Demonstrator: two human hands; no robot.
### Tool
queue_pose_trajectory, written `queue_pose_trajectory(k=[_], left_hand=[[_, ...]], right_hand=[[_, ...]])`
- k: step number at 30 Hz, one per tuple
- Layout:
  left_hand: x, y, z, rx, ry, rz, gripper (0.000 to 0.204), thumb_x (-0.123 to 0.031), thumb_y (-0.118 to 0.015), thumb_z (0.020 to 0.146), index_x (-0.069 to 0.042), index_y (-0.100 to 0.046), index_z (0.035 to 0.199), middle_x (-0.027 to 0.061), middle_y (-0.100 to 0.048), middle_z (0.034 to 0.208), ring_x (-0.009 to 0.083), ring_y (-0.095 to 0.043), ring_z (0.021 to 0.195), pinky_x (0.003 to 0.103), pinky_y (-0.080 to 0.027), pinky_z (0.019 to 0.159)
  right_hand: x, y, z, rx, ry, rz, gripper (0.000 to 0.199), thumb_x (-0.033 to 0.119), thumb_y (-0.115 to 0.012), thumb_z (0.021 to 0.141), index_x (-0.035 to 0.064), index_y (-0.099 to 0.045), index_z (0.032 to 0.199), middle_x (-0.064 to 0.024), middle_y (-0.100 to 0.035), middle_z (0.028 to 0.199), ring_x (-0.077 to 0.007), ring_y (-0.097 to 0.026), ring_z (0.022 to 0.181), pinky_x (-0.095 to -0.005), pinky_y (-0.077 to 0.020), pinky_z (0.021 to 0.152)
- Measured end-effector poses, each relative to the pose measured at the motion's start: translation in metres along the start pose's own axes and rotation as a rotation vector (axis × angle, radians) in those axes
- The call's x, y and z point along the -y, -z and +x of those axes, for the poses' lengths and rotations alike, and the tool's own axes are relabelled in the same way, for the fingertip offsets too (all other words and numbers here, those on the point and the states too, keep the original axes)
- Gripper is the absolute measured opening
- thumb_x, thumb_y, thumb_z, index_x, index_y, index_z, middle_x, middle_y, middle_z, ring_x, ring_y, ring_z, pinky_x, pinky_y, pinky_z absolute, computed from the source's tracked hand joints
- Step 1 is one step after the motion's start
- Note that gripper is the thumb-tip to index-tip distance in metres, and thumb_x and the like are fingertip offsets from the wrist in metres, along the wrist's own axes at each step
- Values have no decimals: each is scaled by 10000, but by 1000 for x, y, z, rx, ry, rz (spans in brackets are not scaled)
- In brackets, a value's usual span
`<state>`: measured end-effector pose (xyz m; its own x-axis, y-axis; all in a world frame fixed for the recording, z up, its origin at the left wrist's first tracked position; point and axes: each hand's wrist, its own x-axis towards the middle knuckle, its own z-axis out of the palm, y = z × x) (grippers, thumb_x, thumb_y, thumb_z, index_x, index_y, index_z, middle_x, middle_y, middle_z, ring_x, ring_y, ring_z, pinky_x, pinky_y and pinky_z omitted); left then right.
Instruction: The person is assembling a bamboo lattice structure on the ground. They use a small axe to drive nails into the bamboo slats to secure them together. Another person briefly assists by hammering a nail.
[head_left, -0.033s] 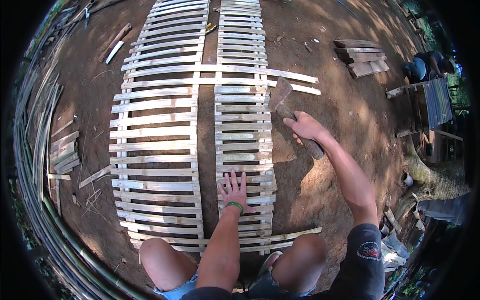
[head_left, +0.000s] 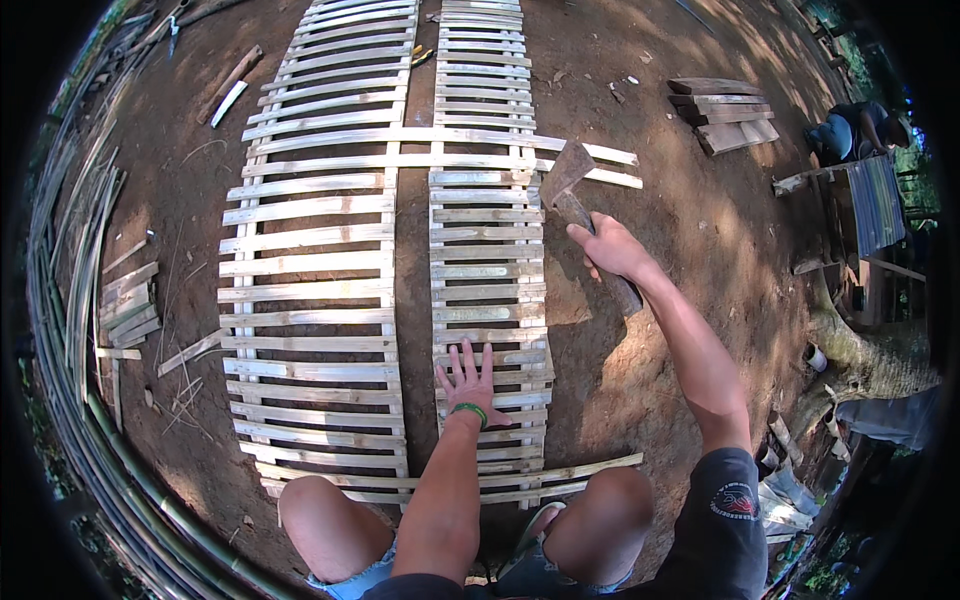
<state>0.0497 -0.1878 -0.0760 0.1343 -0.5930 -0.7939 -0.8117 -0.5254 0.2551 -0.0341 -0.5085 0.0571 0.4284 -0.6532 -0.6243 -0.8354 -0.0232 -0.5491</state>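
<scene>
Two ladder-like panels of split bamboo slats lie side by side on the ground, a wider panel (head_left: 306,268) at left and a narrower panel (head_left: 487,272) at right. My left hand (head_left: 466,384), wearing a green wristband, rests with fingers spread on the near slats of the narrower one. To its upper right, my right hand (head_left: 612,248) is wrapped round the wooden handle of a hatchet (head_left: 567,178). Its broad, rusty-looking head is beside the narrower panel's right edge, near the crosspieces; whether it touches a slat I cannot tell.
Crosswise bamboo strips (head_left: 590,152) jut past the right edge. Long bamboo poles (head_left: 110,440) curve along the left, near a pile of short slats (head_left: 130,305). Wood pieces (head_left: 722,115) lie at far right; beyond them a person (head_left: 855,130) sits near a tree trunk (head_left: 850,340).
The hatchet has tilted slightly, its head a little further right and its handle end slightly up and left. My right hand has shifted slightly with it; my left hand stays put.
</scene>
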Motion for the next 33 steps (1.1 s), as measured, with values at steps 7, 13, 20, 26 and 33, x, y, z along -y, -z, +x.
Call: queue_pose_trajectory(k=[7,13,20,26,33], left_hand=[[-2,-1,-1,-13,-4,38,1657,-669,-954,545,-132,119,1688,305,185,1715,524,156,1581,754,28,1207],[-1,-3,1,-3,-6,44,1662,-672,-953,543,-135,126,1687,311,180,1714,532,158,1578,765,33,1197],[2,0,-3,3,6,7,1662,-657,-964,538,-149,122,1689,297,202,1715,515,172,1582,750,41,1206],[-10,-1,6,38,-30,14,1643,-646,-961,559,-144,120,1689,297,222,1709,515,188,1578,751,50,1202],[0,-4,1,-5,-14,4,1645,-639,-964,556,-139,118,1689,300,208,1712,522,181,1576,756,53,1200]], right_hand=[[14,-14,8,-264,132,104,464,393,-569,1068,-55,-586,1190,-136,-680,714,-225,-698,605,-404,-560,621],[5,-16,47,-184,68,-19,479,395,-560,1066,-66,-595,1189,-143,-711,760,-250,-696,603,-410,-563,650],[26,13,32,-223,103,23,455,400,-594,1049,-45,-565,1136,-187,-702,749,-323,-708,663,-472,-561,695],[-82,-45,32,-186,98,-356,453,373,-582,1050,-52,-542,1202,-320,-719,882,-491,-725,919,-570,-556,837],[10,-23,31,-362,169,-23,483,419,-572,1052,-12,-569,1270,-309,-729,965,-482,-706,1025,-560,-530,924]])
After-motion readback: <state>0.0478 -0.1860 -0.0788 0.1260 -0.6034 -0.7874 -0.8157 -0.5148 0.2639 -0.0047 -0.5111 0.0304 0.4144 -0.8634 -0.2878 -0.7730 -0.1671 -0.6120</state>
